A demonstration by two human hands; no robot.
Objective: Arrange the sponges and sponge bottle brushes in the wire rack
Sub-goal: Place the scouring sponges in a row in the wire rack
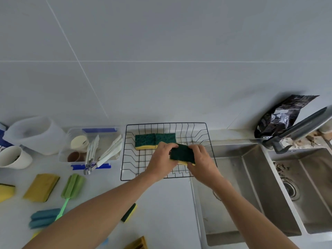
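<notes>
A black wire rack [129, 153] stands on the white counter against the wall. Two green-and-yellow sponges [154, 141] lie side by side at its back. Over the rack's right half, my left hand [162, 159] and my right hand [202, 161] both grip a third green-and-yellow sponge [182, 154], one at each end, green side up. More sponges lie on the counter: one at the left [42, 187], one at the left edge [6, 192], one under my left forearm [129, 212]. A green sponge bottle brush [72, 186] and a blue one [43, 218] lie at the lower left.
A clear tub [115, 155] with cups and utensils stands left of the rack, beside a white jug [36, 135] and a mug [14, 158]. A double steel sink [251, 186] with a tap [296, 130] fills the right. A dark bag [280, 115] leans on the wall.
</notes>
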